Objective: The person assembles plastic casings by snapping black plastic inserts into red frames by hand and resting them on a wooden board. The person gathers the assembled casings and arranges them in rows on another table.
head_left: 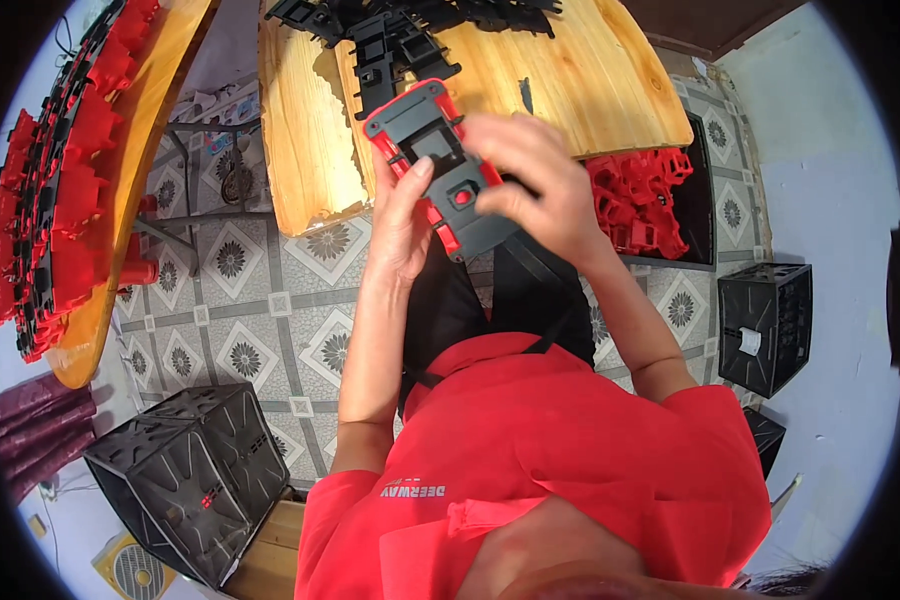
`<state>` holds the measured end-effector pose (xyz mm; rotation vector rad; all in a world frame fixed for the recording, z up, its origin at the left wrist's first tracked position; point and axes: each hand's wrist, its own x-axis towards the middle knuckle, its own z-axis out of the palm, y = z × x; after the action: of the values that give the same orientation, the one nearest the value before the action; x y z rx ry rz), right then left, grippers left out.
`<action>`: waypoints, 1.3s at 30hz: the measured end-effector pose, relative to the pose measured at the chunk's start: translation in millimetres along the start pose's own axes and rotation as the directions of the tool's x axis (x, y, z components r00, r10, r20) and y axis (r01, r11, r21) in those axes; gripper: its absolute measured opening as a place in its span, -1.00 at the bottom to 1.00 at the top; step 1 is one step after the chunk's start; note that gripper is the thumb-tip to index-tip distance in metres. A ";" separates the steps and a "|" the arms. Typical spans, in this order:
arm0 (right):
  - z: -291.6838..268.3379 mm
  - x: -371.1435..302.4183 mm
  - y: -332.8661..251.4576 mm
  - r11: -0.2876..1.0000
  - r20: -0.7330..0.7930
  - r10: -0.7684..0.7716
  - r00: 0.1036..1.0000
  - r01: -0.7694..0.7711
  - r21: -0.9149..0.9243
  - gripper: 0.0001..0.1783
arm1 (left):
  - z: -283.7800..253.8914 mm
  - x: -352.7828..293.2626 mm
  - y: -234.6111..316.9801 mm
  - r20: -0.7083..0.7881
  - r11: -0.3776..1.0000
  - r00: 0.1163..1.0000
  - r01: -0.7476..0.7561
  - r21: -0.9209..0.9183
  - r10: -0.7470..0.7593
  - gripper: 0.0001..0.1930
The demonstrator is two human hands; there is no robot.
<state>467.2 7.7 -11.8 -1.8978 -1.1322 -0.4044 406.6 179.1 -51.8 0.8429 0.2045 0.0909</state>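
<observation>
My left hand [402, 222] grips a red and black plastic housing [440, 172] by its left side, thumb lying over the front face. The housing is tilted, with a dark rectangular opening in the middle and a small red round piece [463, 197] below it. At the right edge of the housing is my right hand [545, 185], blurred by motion. Its fingers are stretched out and apart from the thumb; whether they touch the housing I cannot tell. Just beyond, several black plastic frames [395, 50] lie piled on the wooden table [580, 75].
Red plastic parts [638, 200] fill a dark tray at the table's right. On the left, a wooden board [140, 190] carries rows of red and black parts [70, 185]. Black crates [195, 475] stand lower left, another crate [765, 325] at right, on a patterned tile floor [235, 300].
</observation>
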 end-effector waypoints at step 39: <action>87.9 79.9 107.3 0.813 -0.053 0.050 0.997 -0.071 -0.578 -0.55 | -113.4 177.1 68.9 -0.718 0.794 0.486 0.075 0.603 0.498 -0.19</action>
<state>586.3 99.9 -65.9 -2.4351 -0.9858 -0.8199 555.1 336.1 -98.9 1.3849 1.1395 0.7654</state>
